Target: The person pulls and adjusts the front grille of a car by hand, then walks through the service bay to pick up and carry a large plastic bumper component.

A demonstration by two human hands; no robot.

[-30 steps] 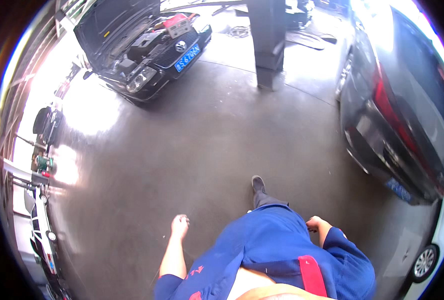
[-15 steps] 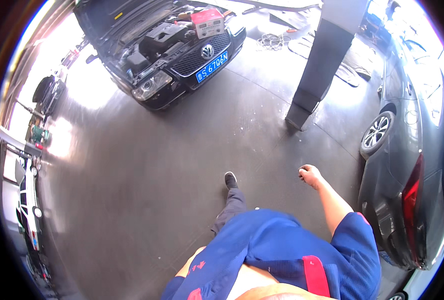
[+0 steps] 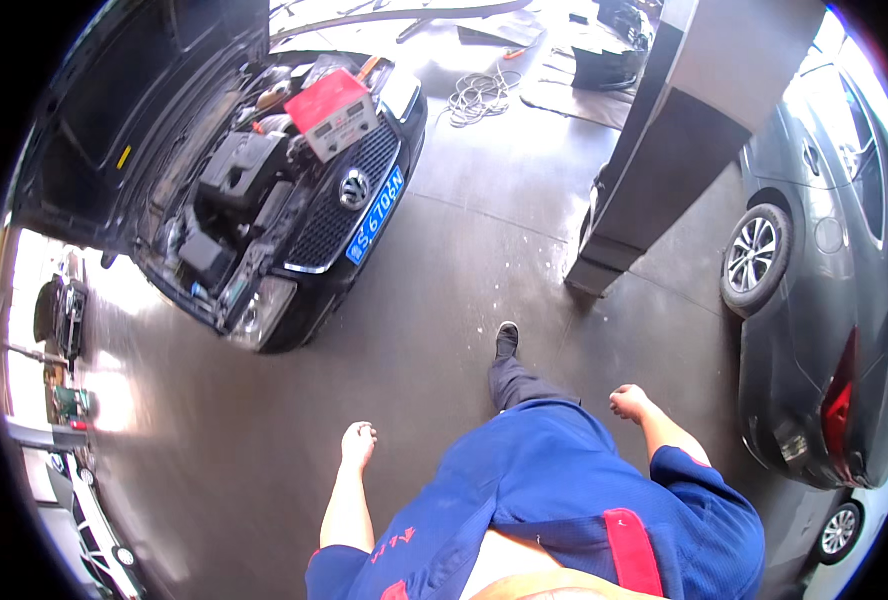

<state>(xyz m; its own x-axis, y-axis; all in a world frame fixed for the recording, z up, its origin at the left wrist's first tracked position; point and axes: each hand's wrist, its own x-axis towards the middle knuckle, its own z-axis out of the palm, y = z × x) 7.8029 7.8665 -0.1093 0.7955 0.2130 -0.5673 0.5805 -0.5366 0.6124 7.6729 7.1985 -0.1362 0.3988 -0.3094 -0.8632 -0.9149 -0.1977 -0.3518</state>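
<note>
My left hand [image 3: 359, 445] hangs over the grey floor at my left side, its fingers curled in, with nothing seen in it. On the other side my right hand [image 3: 628, 402] is loosely closed too, and no object shows in it. Neither hand touches anything. Ahead on the left stands a black car [image 3: 309, 300] with its hood [image 3: 134, 110] raised and its engine [image 3: 239, 170] uncovered. A red and white box-shaped device [image 3: 332, 112] with a control panel rests at the front edge of that engine bay.
A grey post [image 3: 654, 170] rises ahead to the right. Beyond it, along the right side, stands a dark grey car [image 3: 804, 350]. A coiled cable [image 3: 479, 98] lies on the floor far ahead. A white car [image 3: 94, 520] is at the far left.
I have stepped forward, so the black car and its device look larger and farther left. My left hand has come into view; my right hand has swung back toward my body.
</note>
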